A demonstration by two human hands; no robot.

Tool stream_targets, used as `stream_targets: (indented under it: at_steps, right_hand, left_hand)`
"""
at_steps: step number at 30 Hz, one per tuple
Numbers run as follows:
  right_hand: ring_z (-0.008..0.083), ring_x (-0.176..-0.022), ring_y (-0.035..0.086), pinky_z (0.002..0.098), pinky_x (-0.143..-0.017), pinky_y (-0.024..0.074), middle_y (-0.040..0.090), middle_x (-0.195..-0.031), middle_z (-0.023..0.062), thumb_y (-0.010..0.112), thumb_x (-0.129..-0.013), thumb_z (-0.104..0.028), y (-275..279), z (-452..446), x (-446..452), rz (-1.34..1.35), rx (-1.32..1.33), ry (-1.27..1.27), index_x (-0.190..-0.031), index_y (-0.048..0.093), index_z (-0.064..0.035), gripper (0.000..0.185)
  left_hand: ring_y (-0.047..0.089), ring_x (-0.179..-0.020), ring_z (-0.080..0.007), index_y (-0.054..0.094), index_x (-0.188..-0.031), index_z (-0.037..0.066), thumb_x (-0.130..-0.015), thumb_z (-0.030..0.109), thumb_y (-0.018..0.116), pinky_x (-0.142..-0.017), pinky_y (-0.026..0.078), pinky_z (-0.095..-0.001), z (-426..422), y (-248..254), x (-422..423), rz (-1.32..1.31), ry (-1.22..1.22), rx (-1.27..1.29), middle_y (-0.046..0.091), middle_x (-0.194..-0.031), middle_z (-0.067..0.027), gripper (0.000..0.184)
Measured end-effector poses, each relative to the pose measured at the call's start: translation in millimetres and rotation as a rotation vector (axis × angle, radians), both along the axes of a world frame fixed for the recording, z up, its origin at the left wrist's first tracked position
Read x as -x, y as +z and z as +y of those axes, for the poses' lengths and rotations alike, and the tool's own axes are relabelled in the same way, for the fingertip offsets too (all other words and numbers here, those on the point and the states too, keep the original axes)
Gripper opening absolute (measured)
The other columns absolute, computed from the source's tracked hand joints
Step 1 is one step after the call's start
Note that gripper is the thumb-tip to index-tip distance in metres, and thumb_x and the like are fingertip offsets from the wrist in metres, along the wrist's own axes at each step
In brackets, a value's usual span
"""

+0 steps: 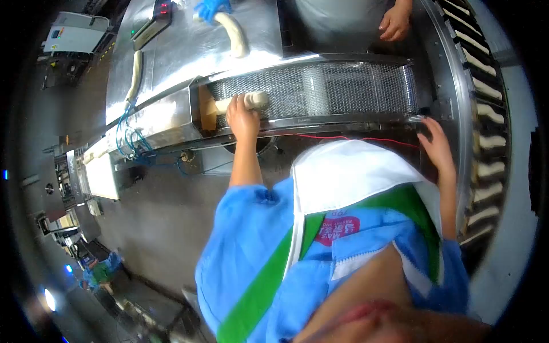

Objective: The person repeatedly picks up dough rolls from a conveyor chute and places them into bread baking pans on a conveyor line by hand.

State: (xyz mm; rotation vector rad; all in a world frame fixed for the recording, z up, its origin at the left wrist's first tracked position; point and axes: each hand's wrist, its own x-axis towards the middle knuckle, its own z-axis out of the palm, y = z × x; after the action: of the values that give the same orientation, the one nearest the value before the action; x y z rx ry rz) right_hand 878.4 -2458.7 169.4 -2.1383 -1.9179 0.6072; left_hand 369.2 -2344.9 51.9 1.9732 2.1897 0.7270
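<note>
My left hand point(245, 119) is closed over a pale dough roll point(257, 100) at the left part of the mesh conveyor belt point(366, 86). One rounded end of the roll sticks out to the right of my fingers. A stretch of dough also shows to the left, by a tan flap at the metal housing point(163, 117). Beside the right end of the conveyor is my right hand point(439, 146), its thumb and fingers apart and nothing seen between them. Its fingertips are close to the frame's corner; I cannot tell whether they touch it.
Across the belt, a co-worker's blue-gloved hand point(213, 8) is at a long dough strip point(231, 35) on a steel table point(183, 46). Their bare hand point(396, 23) hangs further right. Another strip point(135, 77) lies left. Dough pieces fill a slotted conveyor point(489, 140). Blue tubes point(130, 137) hang below the housing.
</note>
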Motion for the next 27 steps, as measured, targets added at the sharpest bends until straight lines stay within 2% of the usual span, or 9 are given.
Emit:
stream_targets:
  at_steps: [6, 13, 14, 15, 17, 20, 23, 25, 27]
  right_hand:
    - [0.0307, -0.116, 0.053, 0.0343, -0.090, 0.0468, 0.051, -0.131, 0.0160, 0.067, -0.081, -0.012, -16, -27, -20, -0.028, -0.020, -0.011, -0.125, 0.054, -0.0071, 0.046]
    - [0.0321, -0.119, 0.051, 0.0359, -0.096, 0.0429, 0.051, -0.131, 0.0165, 0.067, -0.081, -0.014, -26, -34, -24, 0.107, 0.060, -0.085, -0.125, 0.054, -0.0080, 0.046]
    - [0.0321, -0.119, 0.051, 0.0359, -0.096, 0.0429, 0.051, -0.131, 0.0165, 0.067, -0.081, -0.014, -26, -33, -23, 0.110, 0.060, -0.083, -0.125, 0.054, -0.0080, 0.046]
    - [0.0322, -0.119, 0.051, 0.0362, -0.097, 0.0424, 0.051, -0.130, 0.0166, 0.067, -0.081, -0.014, -26, -32, -20, 0.102, 0.064, -0.074, -0.124, 0.055, -0.0073, 0.046]
    - [0.0322, -0.118, 0.051, 0.0364, -0.097, 0.0419, 0.051, -0.130, 0.0167, 0.067, -0.081, -0.014, -28, -27, -14, 0.096, 0.071, -0.058, -0.124, 0.055, -0.0067, 0.045]
    - [0.0324, -0.118, 0.051, 0.0364, -0.099, 0.0403, 0.052, -0.128, 0.0170, 0.067, -0.080, -0.014, -28, -19, -6, 0.127, 0.089, -0.016, -0.122, 0.055, -0.0055, 0.045]
    - [0.0327, -0.119, 0.050, 0.0362, -0.101, 0.0391, 0.053, -0.127, 0.0170, 0.067, -0.080, -0.014, -23, -9, 6, 0.130, 0.082, 0.032, -0.122, 0.054, -0.0042, 0.045]
    - [0.0332, -0.119, 0.050, 0.0358, -0.102, 0.0383, 0.053, -0.127, 0.0176, 0.066, -0.080, -0.014, -18, 0, 12, 0.097, 0.107, 0.079, -0.122, 0.054, -0.0030, 0.045]
    - [0.0334, -0.119, 0.049, 0.0362, -0.102, 0.0381, 0.053, -0.127, 0.0175, 0.066, -0.081, -0.014, -16, 7, 17, 0.106, 0.097, 0.096, -0.123, 0.053, -0.0026, 0.045]
  left_hand:
    - [0.049, -0.121, -0.0260, 0.070, -0.105, 0.026, -0.074, 0.026, 0.074, -0.101, 0.028, -0.0656, 1, 11, -15, 0.111, -0.109, 0.090, 0.061, -0.119, -0.0041, 0.031]
    - [0.052, -0.115, -0.0250, 0.070, -0.104, 0.024, -0.083, 0.024, 0.063, -0.102, 0.028, -0.0638, 9, -5, -73, 0.131, -0.285, -0.044, 0.063, -0.112, -0.0026, 0.022]
    - [0.047, -0.123, -0.0250, 0.061, -0.120, 0.021, -0.087, 0.028, 0.056, -0.104, 0.022, -0.0653, 8, -16, -75, 0.181, -0.372, 0.006, 0.057, -0.126, -0.0038, 0.034]
    - [0.047, -0.123, -0.0250, 0.061, -0.120, 0.021, -0.087, 0.028, 0.056, -0.104, 0.022, -0.0653, 7, -11, -85, 0.187, -0.367, 0.010, 0.057, -0.126, -0.0038, 0.034]
    - [0.036, -0.133, -0.0259, 0.042, -0.139, 0.019, -0.085, 0.040, 0.057, -0.106, 0.019, -0.0656, 5, -1, -113, 0.607, -0.418, 0.129, 0.042, -0.142, -0.0069, 0.059]
    - [0.024, -0.139, -0.0271, 0.027, -0.146, 0.013, -0.086, 0.045, 0.054, -0.106, 0.012, -0.0681, 6, 13, -136, 0.547, -0.513, 0.264, 0.028, -0.150, -0.0082, 0.073]
    - [0.024, -0.139, -0.0292, 0.031, -0.144, 0.015, -0.086, 0.047, 0.053, -0.107, 0.012, -0.0674, 11, 6, -145, 0.703, -0.593, 0.148, 0.029, -0.150, -0.0099, 0.070]
    - [0.018, -0.141, -0.0303, 0.040, -0.140, 0.017, -0.085, 0.046, 0.056, -0.108, 0.009, -0.0665, 9, 32, -146, 0.450, -0.628, 0.224, 0.027, -0.151, -0.0083, 0.064]
    - [0.025, -0.138, -0.0330, 0.057, -0.127, 0.019, -0.081, 0.042, 0.065, -0.108, 0.013, -0.0636, 6, 40, -135, -0.005, -0.525, 0.182, 0.033, -0.148, -0.0130, 0.052]
